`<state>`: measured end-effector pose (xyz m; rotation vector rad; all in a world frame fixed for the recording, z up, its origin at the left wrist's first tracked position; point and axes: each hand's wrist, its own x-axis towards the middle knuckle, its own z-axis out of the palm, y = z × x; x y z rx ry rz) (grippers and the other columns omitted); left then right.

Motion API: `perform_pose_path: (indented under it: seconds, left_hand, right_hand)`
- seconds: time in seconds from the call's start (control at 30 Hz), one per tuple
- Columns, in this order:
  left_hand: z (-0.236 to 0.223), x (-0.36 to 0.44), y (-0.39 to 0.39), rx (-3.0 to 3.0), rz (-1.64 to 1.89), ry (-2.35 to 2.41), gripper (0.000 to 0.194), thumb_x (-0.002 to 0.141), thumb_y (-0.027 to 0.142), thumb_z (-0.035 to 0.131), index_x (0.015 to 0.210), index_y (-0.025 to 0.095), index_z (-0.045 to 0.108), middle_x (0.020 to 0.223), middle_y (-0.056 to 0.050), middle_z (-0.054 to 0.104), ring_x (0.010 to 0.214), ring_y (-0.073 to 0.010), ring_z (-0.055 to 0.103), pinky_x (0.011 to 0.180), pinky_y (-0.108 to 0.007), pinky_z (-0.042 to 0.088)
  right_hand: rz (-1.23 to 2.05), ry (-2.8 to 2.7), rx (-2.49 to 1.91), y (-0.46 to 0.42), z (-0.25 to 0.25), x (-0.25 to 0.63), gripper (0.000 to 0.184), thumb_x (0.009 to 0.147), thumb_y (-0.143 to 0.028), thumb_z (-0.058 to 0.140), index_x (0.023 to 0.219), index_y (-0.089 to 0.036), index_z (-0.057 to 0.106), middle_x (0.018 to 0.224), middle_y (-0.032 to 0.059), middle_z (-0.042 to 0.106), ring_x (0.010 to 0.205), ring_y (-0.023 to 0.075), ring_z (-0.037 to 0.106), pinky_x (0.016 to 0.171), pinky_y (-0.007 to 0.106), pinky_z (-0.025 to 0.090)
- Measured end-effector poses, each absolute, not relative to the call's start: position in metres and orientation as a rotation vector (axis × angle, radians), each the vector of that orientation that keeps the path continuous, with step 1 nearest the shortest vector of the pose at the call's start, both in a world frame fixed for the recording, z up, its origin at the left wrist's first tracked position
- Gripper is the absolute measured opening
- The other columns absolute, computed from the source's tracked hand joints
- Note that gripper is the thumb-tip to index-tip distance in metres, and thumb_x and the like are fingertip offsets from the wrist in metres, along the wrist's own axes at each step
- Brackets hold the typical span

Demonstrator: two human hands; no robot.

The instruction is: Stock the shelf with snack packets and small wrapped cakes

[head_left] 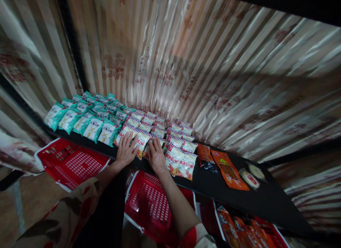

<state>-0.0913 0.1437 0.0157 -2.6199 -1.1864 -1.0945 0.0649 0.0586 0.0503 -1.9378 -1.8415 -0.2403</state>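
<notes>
while a red basket under the black shelf holds orange packets, the white snack packets stand in rows on top, long axes upright but leaning back, striped edges uppermost. the left hand rests on the front row, fingers spread; the right hand touches it too, fingers slightly apart.
</notes>
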Motion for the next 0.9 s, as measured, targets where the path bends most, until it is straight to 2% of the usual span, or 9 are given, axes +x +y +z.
perform_pose_path:
  seconds: [0.23,0.4,0.63,0.9]
  left_hand:
    - [0.019,-0.093,0.144,-2.67,-1.041,-1.203,0.051,0.089,0.031,0.042,0.138,0.021,0.037,0.151,-0.01,0.021,0.14,-0.0284,0.012,0.111,-0.051,0.018]
    - [0.018,-0.093,0.146,-2.686,-1.022,-1.189,0.049,0.09,0.03,0.04,0.138,0.02,0.038,0.151,-0.012,0.021,0.14,-0.0277,0.013,0.111,-0.051,0.017]
    - [0.016,-0.095,0.147,-2.69,-1.047,-1.189,0.05,0.09,0.03,0.04,0.139,0.021,0.036,0.151,-0.01,0.023,0.14,-0.0267,0.014,0.112,-0.05,0.017]
    - [0.013,-0.096,0.152,-2.665,-1.11,-1.27,0.054,0.089,0.029,0.04,0.142,0.023,0.029,0.151,-0.01,0.021,0.14,-0.0275,0.014,0.111,-0.051,0.019]
  right_hand:
    - [-0.344,-1.743,-1.976,0.06,0.042,0.044,0.049,0.09,-0.025,0.041,0.137,-0.014,0.038,0.149,0.0149,0.027,0.14,0.0257,0.012,0.107,0.05,0.026]
    - [-0.398,-1.733,-2.003,0.068,0.034,0.024,0.047,0.092,-0.028,0.039,0.139,-0.02,0.036,0.15,0.0121,0.025,0.141,0.0258,0.009,0.108,0.051,0.02]
    - [-0.491,-1.659,-2.007,0.078,0.021,0.012,0.048,0.09,-0.024,0.041,0.138,-0.021,0.037,0.151,0.0138,0.022,0.141,0.028,0.009,0.106,0.054,0.021]
    - [-0.576,-1.536,-2.084,0.086,0.01,0.007,0.05,0.09,-0.033,0.042,0.138,-0.021,0.037,0.151,0.0139,0.021,0.139,0.0317,0.011,0.104,0.058,0.019]
